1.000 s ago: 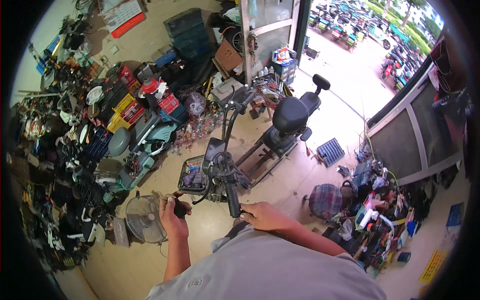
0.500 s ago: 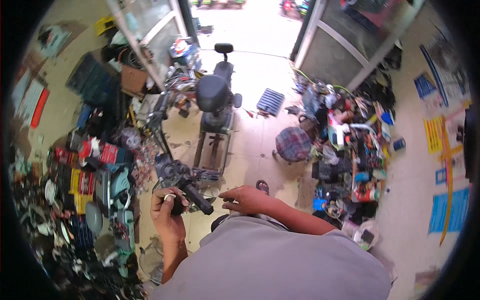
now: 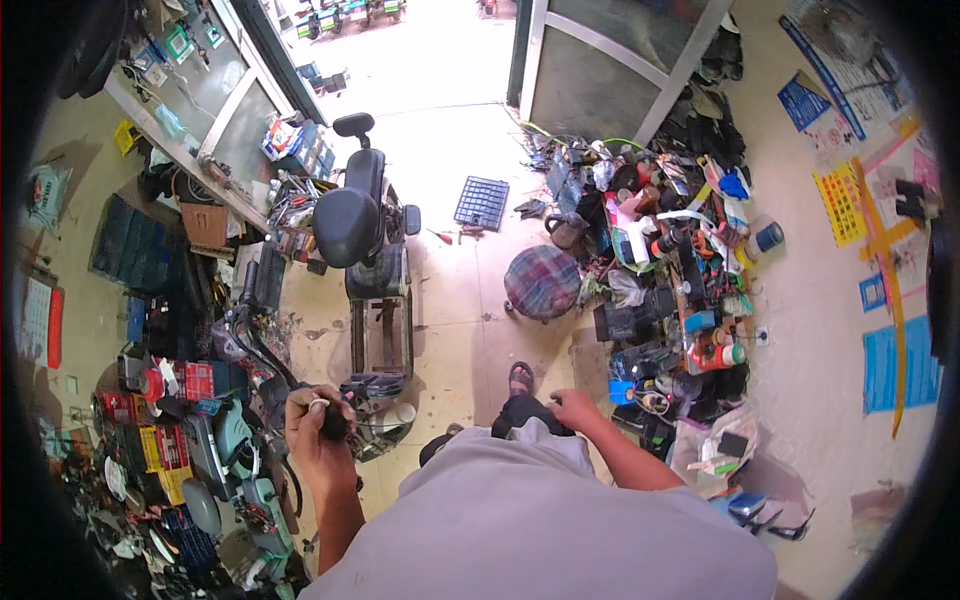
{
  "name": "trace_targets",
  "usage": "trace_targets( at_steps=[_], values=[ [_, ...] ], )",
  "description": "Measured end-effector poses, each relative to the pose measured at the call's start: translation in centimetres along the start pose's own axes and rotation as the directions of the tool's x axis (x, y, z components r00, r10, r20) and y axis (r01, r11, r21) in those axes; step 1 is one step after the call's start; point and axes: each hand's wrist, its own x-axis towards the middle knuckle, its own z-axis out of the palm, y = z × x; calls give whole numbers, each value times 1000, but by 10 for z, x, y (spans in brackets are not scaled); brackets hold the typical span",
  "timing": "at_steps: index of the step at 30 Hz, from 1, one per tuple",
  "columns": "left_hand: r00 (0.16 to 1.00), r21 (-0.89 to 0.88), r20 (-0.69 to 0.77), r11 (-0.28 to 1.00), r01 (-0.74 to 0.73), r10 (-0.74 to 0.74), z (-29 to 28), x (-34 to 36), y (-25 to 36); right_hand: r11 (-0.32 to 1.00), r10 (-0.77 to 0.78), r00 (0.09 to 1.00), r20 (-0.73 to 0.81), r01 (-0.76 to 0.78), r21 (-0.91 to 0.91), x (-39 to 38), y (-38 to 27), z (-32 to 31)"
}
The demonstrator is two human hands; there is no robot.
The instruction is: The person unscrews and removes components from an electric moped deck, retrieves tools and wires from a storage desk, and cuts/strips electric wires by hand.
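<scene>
My left hand is raised, thumb and fingers closed around a dark rounded thing. Its kind is hard to make out, and the fingers cover part of it. Just beyond that hand the black handlebar of a scooter runs away to the far left, its near end hidden behind the hand. The scooter's black seat and its bare footwell frame stand ahead. My right hand hangs by my dark trouser leg, fingers curled in, with nothing visible in it.
A round plaid-topped stool stands ahead to the right. Beyond it a dark gridded tray lies on the floor. Tools and parts are heaped along both sides, with a green machine at left. A glass door stands at the back right.
My view has swung to the right. The handlebar has turned away to the left. My right hand has moved from near the handlebar back to my leg, its fingers curling. The left still grips the dark thing.
</scene>
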Motion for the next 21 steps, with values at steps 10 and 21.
trace_targets(
  at_steps=[10,21],
  values=[
    [972,-211,-175,970,121,-159,80,52,-64,996,87,988,124,-89,15,97,92,-46],
    [901,-274,-296,932,237,-317,67,140,-133,999,-14,995,102,18,-42,220,3,-102]
  ],
)
